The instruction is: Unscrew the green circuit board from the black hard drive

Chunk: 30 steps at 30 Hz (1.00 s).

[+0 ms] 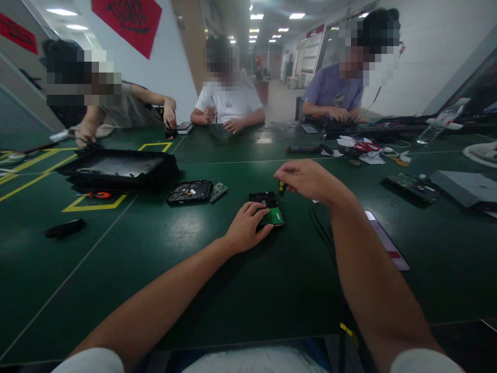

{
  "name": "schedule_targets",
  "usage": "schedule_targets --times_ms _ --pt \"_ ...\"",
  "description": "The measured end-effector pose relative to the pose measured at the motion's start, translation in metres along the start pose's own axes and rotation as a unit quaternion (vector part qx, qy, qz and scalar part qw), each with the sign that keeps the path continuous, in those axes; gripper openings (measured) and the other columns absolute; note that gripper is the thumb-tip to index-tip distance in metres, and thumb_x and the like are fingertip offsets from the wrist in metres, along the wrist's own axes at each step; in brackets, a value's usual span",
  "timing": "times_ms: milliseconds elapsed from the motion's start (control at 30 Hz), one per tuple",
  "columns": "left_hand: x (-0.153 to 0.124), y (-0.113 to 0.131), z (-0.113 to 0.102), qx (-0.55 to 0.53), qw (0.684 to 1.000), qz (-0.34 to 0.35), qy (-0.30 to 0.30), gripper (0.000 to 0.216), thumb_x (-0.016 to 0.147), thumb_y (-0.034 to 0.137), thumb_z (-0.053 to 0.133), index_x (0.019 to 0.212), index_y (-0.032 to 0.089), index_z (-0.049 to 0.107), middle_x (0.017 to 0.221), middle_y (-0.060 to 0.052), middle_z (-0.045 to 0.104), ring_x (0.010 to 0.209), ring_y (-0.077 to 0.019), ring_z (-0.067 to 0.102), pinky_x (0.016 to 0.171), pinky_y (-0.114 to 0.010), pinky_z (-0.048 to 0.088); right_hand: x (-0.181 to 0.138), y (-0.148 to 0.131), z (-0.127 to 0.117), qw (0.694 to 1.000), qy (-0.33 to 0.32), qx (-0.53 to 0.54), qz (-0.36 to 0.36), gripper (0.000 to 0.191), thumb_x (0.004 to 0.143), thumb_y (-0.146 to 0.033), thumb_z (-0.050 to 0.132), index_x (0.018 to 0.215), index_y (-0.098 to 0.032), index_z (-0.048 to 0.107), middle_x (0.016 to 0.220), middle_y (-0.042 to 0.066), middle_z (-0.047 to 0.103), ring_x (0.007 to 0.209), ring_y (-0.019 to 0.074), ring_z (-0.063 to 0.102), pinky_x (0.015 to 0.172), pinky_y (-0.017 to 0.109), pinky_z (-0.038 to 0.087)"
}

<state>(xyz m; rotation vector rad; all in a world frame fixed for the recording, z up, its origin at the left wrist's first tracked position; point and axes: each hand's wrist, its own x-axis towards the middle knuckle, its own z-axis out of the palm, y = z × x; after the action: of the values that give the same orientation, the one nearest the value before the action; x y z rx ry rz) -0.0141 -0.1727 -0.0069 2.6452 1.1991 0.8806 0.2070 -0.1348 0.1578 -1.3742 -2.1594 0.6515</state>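
Note:
A black hard drive (264, 197) with a green circuit board (275, 217) lies flat on the green table in front of me. My left hand (248, 225) is over its left side, fingers curled across the board and thumb at the near edge, holding it down. Just above and to the right of the drive, my right hand (306, 178) pinches a small yellow-and-black screwdriver (281, 187). Its lower end points down beside the drive's far right corner; the tip is too small to make out. To the left lie another opened hard drive (190, 192) and a loose circuit board (218, 192).
Stacked black trays (120, 168) stand at left, near a dark knife-like object (65, 228). At right are a phone (388, 241), a black cable (323, 228), another drive (411, 188) and a grey box (466, 189). Three people sit across the table (163, 290).

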Motion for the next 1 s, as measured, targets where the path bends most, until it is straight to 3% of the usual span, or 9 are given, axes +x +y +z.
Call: schedule_targets --times_ms 200,533,733,1000 --pt "-0.0008 -0.0018 0.0015 -0.001 1.0 0.005 0.004 0.046 0.101 0.047 0.063 0.139 0.021 0.063 0.137 -0.013 0.062 0.132 -0.0328 0.053 0.115 -0.056 0.049 -0.0019 0.0028 -0.0031 0.999 0.012 -0.025 -0.029 0.017 0.097 -0.032 0.068 0.1 -0.02 0.08 0.087 0.004 0.079 0.069 0.016 0.068 0.069 0.028 0.049" --pt "-0.001 -0.0021 0.0018 0.005 1.0 0.005 0.002 0.046 0.101 0.046 0.063 0.139 0.02 0.063 0.137 -0.014 0.063 0.132 -0.0328 0.053 0.115 -0.056 0.05 0.0018 0.0069 0.0001 1.0 0.01 -0.006 -0.018 0.024 0.103 -0.022 0.055 0.11 -0.018 0.078 0.075 0.003 0.073 0.067 0.0161 0.07 0.066 0.026 0.049" --pt "-0.0007 -0.0011 0.0007 0.0 1.0 0.006 0.002 0.045 0.101 0.046 0.062 0.138 0.02 0.064 0.137 -0.014 0.063 0.131 -0.0327 0.054 0.114 -0.055 0.05 -0.0022 0.0 -0.0027 1.0 0.01 -0.017 -0.012 0.016 0.098 -0.032 0.068 0.099 -0.018 0.077 0.088 0.005 0.078 0.066 0.0148 0.067 0.068 0.028 0.049" --pt "-0.0012 -0.0029 0.0025 0.004 1.0 0.005 0.001 0.046 0.101 0.047 0.062 0.138 0.021 0.063 0.137 -0.013 0.063 0.131 -0.0328 0.054 0.114 -0.056 0.05 -0.0033 0.0002 -0.0018 1.0 0.007 0.009 0.029 0.026 0.092 -0.043 0.078 0.093 -0.018 0.071 0.085 0.007 0.078 0.062 0.0153 0.068 0.06 0.028 0.049"
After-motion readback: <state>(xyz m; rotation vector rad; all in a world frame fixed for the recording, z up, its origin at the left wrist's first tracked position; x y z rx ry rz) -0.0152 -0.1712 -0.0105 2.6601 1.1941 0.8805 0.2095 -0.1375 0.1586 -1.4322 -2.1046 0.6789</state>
